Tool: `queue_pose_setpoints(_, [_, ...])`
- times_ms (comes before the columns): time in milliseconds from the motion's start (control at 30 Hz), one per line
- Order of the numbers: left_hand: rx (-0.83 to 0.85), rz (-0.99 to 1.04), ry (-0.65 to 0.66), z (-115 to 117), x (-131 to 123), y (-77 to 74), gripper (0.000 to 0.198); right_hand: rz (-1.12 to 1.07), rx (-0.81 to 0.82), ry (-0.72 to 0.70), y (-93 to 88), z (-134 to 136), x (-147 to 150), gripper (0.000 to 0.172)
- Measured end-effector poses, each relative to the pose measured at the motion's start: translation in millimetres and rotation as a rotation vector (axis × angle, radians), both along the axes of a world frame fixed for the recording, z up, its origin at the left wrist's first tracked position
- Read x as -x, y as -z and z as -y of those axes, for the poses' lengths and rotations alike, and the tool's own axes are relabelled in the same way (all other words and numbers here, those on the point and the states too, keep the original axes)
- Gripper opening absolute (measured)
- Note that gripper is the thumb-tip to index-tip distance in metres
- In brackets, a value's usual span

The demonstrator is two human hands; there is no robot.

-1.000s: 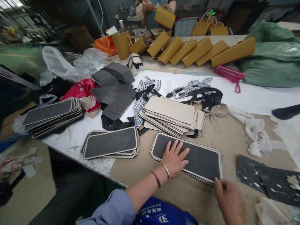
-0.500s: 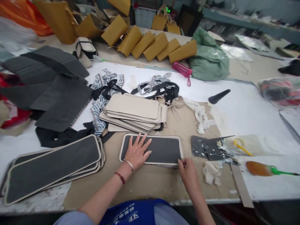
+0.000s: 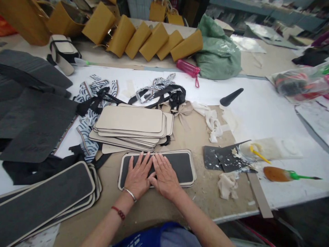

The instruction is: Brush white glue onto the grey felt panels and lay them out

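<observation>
Both palms lie flat on a small stack of rounded rectangular panels, the top one a dark grey panel [image 3: 183, 166] with a beige border. My left hand [image 3: 138, 175] rests on its left half, fingers stretched out. Close beside it, my right hand [image 3: 164, 175] presses on the middle, fingers straight, the thumbs meeting. Just behind is a taller pile of beige panels [image 3: 130, 118]. To the left, longer dark panels with beige borders [image 3: 48, 195] lie in a slanted, fanned stack.
Patterned ribbon [image 3: 88, 128] and black strips are bunched behind. On the right are glue-spotted dark sheets [image 3: 228, 156], a crumpled cloth [image 3: 228, 185] and an amber bottle with green nozzle [image 3: 277, 174]. Mustard bags [image 3: 154, 41], a pink bottle [image 3: 188, 68] and a green sack [image 3: 218, 51] stand farther back.
My right hand has moved left from the stack's right corner and now lies flat beside my left hand. My left hand stays on the panel. The view has shifted to the right.
</observation>
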State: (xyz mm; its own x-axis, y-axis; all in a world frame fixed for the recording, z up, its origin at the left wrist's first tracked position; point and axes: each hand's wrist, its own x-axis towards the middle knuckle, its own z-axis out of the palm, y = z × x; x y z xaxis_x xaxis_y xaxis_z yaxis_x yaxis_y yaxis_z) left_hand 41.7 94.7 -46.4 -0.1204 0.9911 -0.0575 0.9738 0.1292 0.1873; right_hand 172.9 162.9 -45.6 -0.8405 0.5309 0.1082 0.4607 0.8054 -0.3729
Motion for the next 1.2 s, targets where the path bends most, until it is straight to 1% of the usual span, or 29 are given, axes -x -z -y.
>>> queue_pose_setpoints(67, [-0.008, -0.010, 0.008, -0.4, -0.4, -1.0, 0.054, 0.020, -0.024, 0.033, 4.6, -11.6, -15.5, 0.068])
queue_pose_setpoints(200, [-0.008, -0.012, 0.011, -1.4, -0.8, -3.2, 0.054, 0.068, -0.042, 0.152, 9.4, -34.2, -47.1, 0.071])
queue_pose_setpoints(300, [0.004, -0.003, 0.007, -2.1, -0.6, -3.8, 0.054, 0.094, -0.050, 0.239, 11.4, -44.6, -62.3, 0.070])
queue_pose_setpoints(367, [0.017, 0.006, 0.000, -2.8, -0.7, -3.9, 0.054, 0.104, -0.054, 0.275, 12.3, -48.1, -67.7, 0.071])
queue_pose_setpoints(500, [0.044, 0.036, -0.024, -4.8, -2.6, -4.9, 0.054, 0.079, -0.061, 0.268, 14.3, -50.0, -70.8, 0.069])
queue_pose_setpoints(600, [0.044, 0.072, -0.027, -5.8, -4.0, -6.7, 0.054, 0.034, -0.086, 0.267, 17.4, -50.6, -71.2, 0.064])
queue_pose_setpoints(700, [-0.004, 0.137, -0.036, -2.2, 0.4, -8.1, 0.054, -0.035, -0.133, 0.326, 18.8, -50.5, -74.4, 0.057])
queue_pose_setpoints(733, [-0.041, 0.169, -0.071, 1.2, 3.7, -8.2, 0.053, -0.061, -0.149, 0.357, 18.1, -49.6, -77.1, 0.055])
queue_pose_setpoints(767, [-0.089, 0.203, -0.135, 6.0, 7.8, -7.8, 0.051, -0.081, -0.162, 0.387, 16.6, -48.0, -80.9, 0.053])
queue_pose_setpoints(800, [-0.141, 0.238, -0.231, 11.9, 12.6, -6.9, 0.050, -0.090, -0.173, 0.416, 14.6, -45.5, -85.8, 0.050])
queue_pose_setpoints(867, [-0.220, 0.304, -0.478, 26.2, 23.0, -3.0, 0.048, -0.068, -0.190, 0.469, 10.0, -38.3, -97.1, 0.043])
queue_pose_setpoints(900, [-0.236, 0.337, -0.585, 33.5, 28.1, -0.1, 0.047, -0.040, -0.193, 0.490, 8.0, -33.8, -102.6, 0.040])
queue_pose_setpoints(933, [-0.239, 0.370, -0.660, 40.1, 32.7, 3.3, 0.045, -0.009, -0.194, 0.508, 6.5, -29.3, -107.3, 0.039])
queue_pose_setpoints(967, [-0.239, 0.401, -0.701, 45.6, 36.6, 6.7, 0.042, 0.019, -0.194, 0.524, 5.6, -24.9, -110.9, 0.038])
queue_pose_setpoints(1000, [-0.243, 0.426, -0.713, 49.8, 39.4, 9.7, 0.038, 0.043, -0.189, 0.536, 5.3, -21.0, -113.2, 0.038])
queue_pose_setpoints(1067, [-0.284, 0.454, -0.706, 54.0, 41.7, 12.8, 0.033, 0.075, -0.179, 0.560, 5.9, -15.3, -114.3, 0.037])
queue_pose_setpoints(1133, [-0.359, 0.453, -0.704, 54.2, 39.5, 10.5, 0.031, 0.085, -0.178, 0.588, 7.6, -12.5, -112.8, 0.037])
queue_pose_setpoints(1200, [-0.442, 0.457, -0.689, 52.8, 34.3, 3.5, 0.031, 0.068, -0.178, 0.606, 10.2, -11.3, -111.7, 0.038])
